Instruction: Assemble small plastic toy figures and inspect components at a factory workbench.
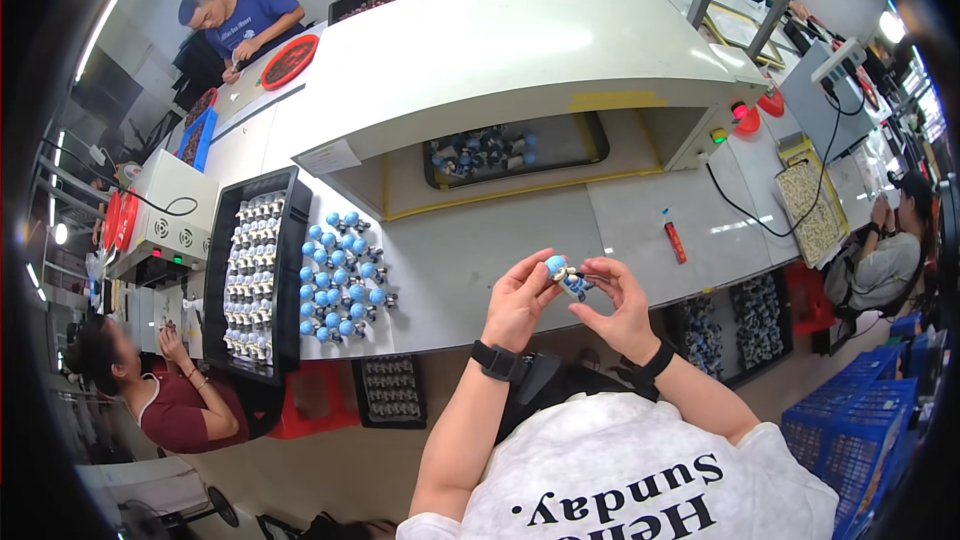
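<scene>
Just past the table's front edge, a small toy figurine (568,277) with a light blue round head and a white and blue body is held between both hands. My left hand (516,302) grips it by the head side, thumb and fingers closed. At its other end, the fingers of my right hand (624,312) pinch the body. The fingertips hide part of it. To the left on the table lies a group of similar blue-headed figurines (341,280), placed close together.
A black tray (292,270) with rows of white figurine parts stands left. Ahead, a cream hood (500,60) covers a black tray (602,140) of figurines. A red tube (675,242) lies right. Below are a crate (785,340) and a red stool (310,405). Several co-workers sit around.
</scene>
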`<action>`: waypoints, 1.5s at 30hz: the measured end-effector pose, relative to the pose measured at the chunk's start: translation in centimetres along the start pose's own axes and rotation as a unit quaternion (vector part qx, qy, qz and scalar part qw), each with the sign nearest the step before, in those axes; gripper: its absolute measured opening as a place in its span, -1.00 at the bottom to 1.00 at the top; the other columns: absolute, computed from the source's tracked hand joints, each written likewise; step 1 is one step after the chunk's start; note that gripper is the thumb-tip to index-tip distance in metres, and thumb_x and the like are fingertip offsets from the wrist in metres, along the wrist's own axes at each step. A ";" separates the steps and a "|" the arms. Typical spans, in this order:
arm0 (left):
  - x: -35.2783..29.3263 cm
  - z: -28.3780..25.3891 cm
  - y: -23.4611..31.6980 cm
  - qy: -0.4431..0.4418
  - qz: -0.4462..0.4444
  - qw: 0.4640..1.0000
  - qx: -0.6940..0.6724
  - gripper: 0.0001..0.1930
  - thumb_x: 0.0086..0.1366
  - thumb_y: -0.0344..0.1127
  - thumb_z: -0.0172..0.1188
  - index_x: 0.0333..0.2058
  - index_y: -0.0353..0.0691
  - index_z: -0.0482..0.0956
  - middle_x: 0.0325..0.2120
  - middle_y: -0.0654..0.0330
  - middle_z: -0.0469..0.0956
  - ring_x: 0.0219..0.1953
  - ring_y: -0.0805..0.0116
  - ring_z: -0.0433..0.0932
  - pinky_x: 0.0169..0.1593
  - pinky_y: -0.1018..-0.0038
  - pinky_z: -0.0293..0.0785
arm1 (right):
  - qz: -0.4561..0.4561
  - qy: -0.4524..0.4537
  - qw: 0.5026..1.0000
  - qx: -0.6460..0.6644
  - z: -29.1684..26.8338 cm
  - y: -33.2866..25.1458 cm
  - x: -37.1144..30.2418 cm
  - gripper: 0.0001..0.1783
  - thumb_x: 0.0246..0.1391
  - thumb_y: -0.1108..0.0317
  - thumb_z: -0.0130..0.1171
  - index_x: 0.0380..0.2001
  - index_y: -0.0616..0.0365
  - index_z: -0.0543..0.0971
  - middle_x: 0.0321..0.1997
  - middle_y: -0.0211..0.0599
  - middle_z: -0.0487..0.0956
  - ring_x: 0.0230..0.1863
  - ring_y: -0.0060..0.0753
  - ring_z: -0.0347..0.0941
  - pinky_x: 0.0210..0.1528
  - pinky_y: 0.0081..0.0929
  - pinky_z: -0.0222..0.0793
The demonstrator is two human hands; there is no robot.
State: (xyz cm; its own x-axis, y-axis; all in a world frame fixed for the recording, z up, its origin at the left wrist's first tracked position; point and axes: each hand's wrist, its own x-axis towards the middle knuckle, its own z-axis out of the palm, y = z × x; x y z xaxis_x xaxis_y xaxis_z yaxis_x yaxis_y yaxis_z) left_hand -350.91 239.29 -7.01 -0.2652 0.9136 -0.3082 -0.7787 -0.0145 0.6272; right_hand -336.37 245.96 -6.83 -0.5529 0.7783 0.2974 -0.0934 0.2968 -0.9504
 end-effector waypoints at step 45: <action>-1.7 0.6 -0.7 0.090 0.036 0.993 0.065 -0.78 0.09 -0.48 0.14 -0.26 -0.44 0.45 -0.35 0.07 0.51 -0.32 0.36 0.52 -0.25 0.51 0.51 | 0.287 -0.069 0.896 0.331 -0.6 0.5 1.2 -0.77 0.01 0.50 0.04 -0.22 0.22 0.32 -0.29 -0.25 0.47 -0.27 -0.48 0.43 -0.25 -0.55 0.42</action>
State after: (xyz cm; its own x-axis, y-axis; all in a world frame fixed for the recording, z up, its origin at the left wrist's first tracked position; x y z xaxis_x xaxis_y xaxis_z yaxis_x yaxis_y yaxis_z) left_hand -349.57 238.01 -6.57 -0.4239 0.8249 -0.3740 -0.6767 -0.0141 0.7361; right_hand -336.55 247.36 -6.85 -0.7603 0.6084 -0.2276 -0.2070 -0.5591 -0.8028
